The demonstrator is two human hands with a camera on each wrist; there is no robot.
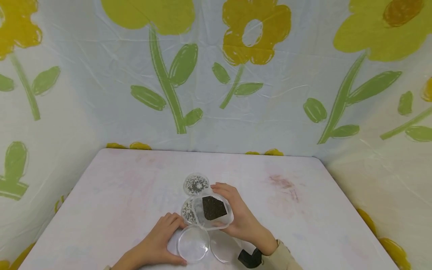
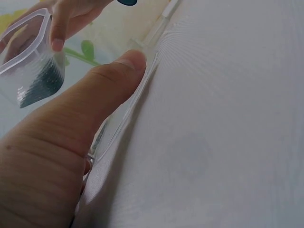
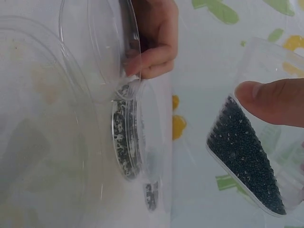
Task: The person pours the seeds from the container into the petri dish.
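My right hand (image 1: 244, 217) grips a clear plastic tub (image 1: 216, 226) in the air above the table. Dark small seeds (image 3: 242, 154) lie heaped against one side of the tub, which is tilted. My left hand (image 1: 158, 240) holds a clear petri dish (image 1: 194, 243) at its left edge, thumb on the near side and fingers on the far side. Beside it, to the right, sits another clear dish (image 1: 222, 248), partly under my right wrist. Behind the tub a dish with dark and white specks (image 1: 188, 212) is partly hidden.
Farther back stands a second dish of dark and white specks (image 1: 196, 184). The pale table (image 1: 135, 180) has a reddish smudge (image 1: 285, 185) at right. A flower-printed sheet (image 1: 209, 123) hangs behind the table and at its sides.
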